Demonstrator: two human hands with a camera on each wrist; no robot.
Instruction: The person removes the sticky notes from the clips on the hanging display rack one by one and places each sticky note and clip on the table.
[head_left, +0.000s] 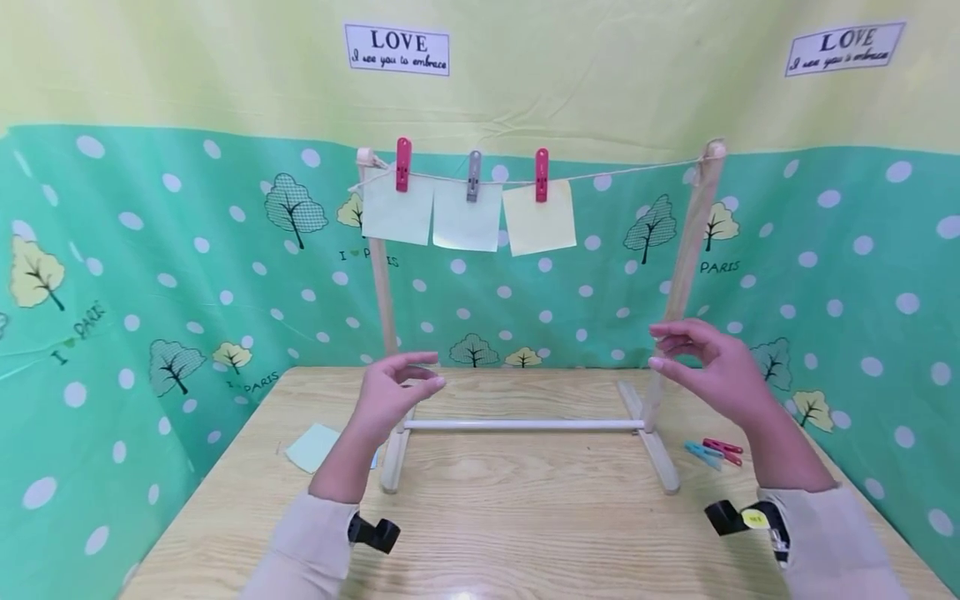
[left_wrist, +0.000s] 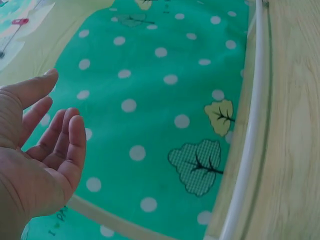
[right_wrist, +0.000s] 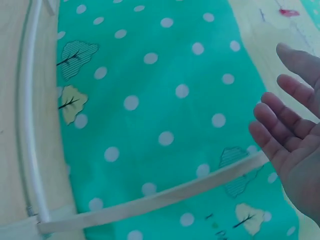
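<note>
My left hand [head_left: 393, 393] hovers in front of the rack's left post [head_left: 382, 292], thumb and fingers loosely bent with nothing between them. Over on the right, my empty right hand [head_left: 712, 371] overlaps the wooden right post [head_left: 690, 242] in the head view, its fingers relaxed. Between the post tops runs a string [head_left: 630, 170]. From it hang two pale paper squares [head_left: 397, 210] and a cream one [head_left: 540, 218]. A pink clothespin [head_left: 403, 165], a grey clothespin [head_left: 473, 177] and another pink clothespin [head_left: 542, 175] clip them up. Both wrist views show the palms with fingers spread.
Pale paper sheets [head_left: 311, 447] lie on the wooden table [head_left: 525, 517] at left, partly behind my left forearm. Blue clothespins [head_left: 703, 454] and pink clothespins [head_left: 723, 448] lie at right. A white crossbar [head_left: 525, 424] joins the rack's feet. A dotted green curtain [head_left: 480, 321] hangs behind.
</note>
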